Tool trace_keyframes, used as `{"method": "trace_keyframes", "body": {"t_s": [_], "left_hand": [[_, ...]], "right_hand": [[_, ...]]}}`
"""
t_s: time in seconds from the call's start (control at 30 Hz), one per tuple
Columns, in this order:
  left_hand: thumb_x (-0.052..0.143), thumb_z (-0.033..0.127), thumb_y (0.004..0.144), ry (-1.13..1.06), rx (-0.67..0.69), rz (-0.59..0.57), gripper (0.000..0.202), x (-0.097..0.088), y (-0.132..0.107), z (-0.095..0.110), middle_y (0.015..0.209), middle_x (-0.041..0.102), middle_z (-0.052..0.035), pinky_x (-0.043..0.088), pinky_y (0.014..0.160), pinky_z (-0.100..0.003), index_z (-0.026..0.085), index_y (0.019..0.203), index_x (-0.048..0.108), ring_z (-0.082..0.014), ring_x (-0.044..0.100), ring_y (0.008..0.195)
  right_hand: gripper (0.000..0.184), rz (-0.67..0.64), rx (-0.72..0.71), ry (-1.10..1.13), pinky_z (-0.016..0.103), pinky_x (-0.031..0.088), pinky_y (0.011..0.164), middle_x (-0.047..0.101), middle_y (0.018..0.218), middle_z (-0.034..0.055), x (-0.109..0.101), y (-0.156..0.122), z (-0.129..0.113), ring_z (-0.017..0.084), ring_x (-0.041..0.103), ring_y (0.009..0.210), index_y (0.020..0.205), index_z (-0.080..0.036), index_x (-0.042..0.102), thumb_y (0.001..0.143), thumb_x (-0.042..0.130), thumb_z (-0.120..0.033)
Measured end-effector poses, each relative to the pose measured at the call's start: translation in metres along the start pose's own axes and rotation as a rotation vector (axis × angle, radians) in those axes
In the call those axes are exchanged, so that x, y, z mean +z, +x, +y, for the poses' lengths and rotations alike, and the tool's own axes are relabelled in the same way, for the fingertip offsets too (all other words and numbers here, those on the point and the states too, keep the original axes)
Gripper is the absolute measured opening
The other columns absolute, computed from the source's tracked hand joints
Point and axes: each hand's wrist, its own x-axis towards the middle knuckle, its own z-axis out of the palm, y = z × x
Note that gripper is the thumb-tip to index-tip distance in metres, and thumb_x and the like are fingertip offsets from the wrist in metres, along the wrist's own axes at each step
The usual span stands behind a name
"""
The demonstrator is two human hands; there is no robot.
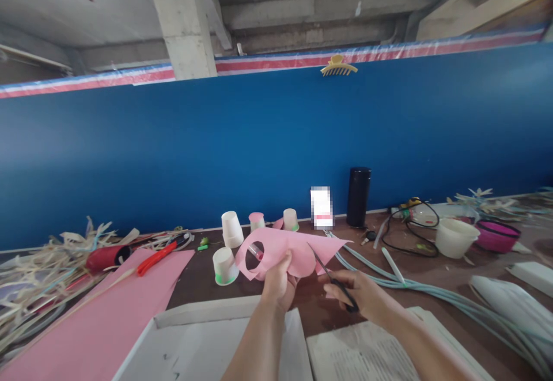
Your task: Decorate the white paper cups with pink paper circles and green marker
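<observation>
My left hand (279,284) is closed on a piece of pink paper (287,252) with a round hole cut in its left part, held up over the table. My right hand (360,294) grips black scissors (332,277), whose blades meet the paper's right side. Both hands hover above the brown table (203,280), just behind an open book (367,352) and a white box lid (207,341).
A large pink sheet (99,317) and red-handled scissors (158,256) lie at left beside straw scraps (30,289). Several upturned paper cups (231,230), a black flask (358,197), a white bowl (455,237), a pink bowl (496,236) and pale tubes (432,294) stand before the blue wall.
</observation>
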Motion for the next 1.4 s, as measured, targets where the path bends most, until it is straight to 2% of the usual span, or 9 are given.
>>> {"method": "trace_keyframes", "body": {"t_s": [0.33,0.47,0.63,0.9,1.1,1.27,1.4], "left_hand": [[0.068,0.012,0.07,0.061,0.032,-0.058,0.026,-0.009,0.007,0.001,0.099,0.067,-0.0135,0.054,0.078,-0.034,0.01,0.096,0.062,-0.0223,0.063,0.093],[0.067,0.011,0.071,0.065,0.057,-0.038,0.027,-0.011,0.009,0.003,0.101,0.067,-0.0135,0.053,0.08,-0.033,0.01,0.097,0.062,-0.0219,0.062,0.094],[0.066,0.012,0.071,0.086,0.067,0.003,0.025,-0.013,0.013,0.004,0.096,0.068,-0.0121,0.052,0.079,-0.03,0.011,0.096,0.063,-0.0189,0.064,0.086],[0.067,0.014,0.071,0.102,0.088,-0.02,0.024,-0.016,0.015,0.005,0.095,0.068,-0.0115,0.051,0.082,-0.032,0.012,0.094,0.064,-0.0201,0.064,0.088],[0.068,0.017,0.071,0.124,0.115,-0.052,0.024,-0.016,0.014,0.008,0.1,0.067,-0.012,0.052,0.08,-0.032,0.013,0.094,0.064,-0.0211,0.063,0.089],[0.067,0.017,0.071,0.141,0.12,-0.033,0.026,-0.013,0.012,0.01,0.097,0.068,-0.011,0.053,0.075,-0.029,0.013,0.096,0.064,-0.0214,0.064,0.087],[0.069,0.022,0.07,0.176,0.105,-0.037,0.031,-0.017,0.016,0.01,0.101,0.067,-0.0115,0.053,0.074,-0.03,0.013,0.1,0.063,-0.022,0.064,0.088]], "right_hand": [[0.047,-0.018,-0.004,-0.06,0.02,0.025,0.043,0.043,0.053,-0.0048,0.0,-0.001,-0.002,0.006,0.038,0.045,0.1,-0.014,0.065,0.072,0.061,-0.051],[0.045,-0.029,-0.007,-0.068,0.02,0.025,0.043,0.043,0.052,-0.0051,-0.001,-0.004,-0.006,0.006,0.037,0.046,0.098,-0.015,0.066,0.071,0.061,-0.051],[0.042,-0.058,-0.029,-0.072,0.02,0.026,0.045,0.043,0.055,-0.0044,-0.001,-0.006,-0.009,0.006,0.04,0.047,0.095,-0.014,0.066,0.072,0.061,-0.05],[0.038,-0.082,-0.024,-0.124,0.021,0.028,0.046,0.045,0.054,-0.0037,-0.002,-0.01,-0.017,0.007,0.041,0.048,0.091,-0.014,0.066,0.075,0.058,-0.047],[0.037,-0.096,-0.015,-0.129,0.021,0.028,0.045,0.044,0.054,-0.0035,-0.001,-0.01,-0.018,0.007,0.041,0.048,0.086,-0.015,0.066,0.075,0.058,-0.05],[0.037,-0.11,-0.013,-0.138,0.021,0.028,0.045,0.043,0.052,-0.0038,-0.001,-0.009,-0.015,0.007,0.04,0.048,0.084,-0.015,0.065,0.075,0.057,-0.05],[0.037,-0.113,-0.022,-0.134,0.02,0.027,0.045,0.042,0.053,-0.0039,-0.001,-0.008,-0.012,0.007,0.04,0.048,0.082,-0.014,0.064,0.075,0.057,-0.05]]}}
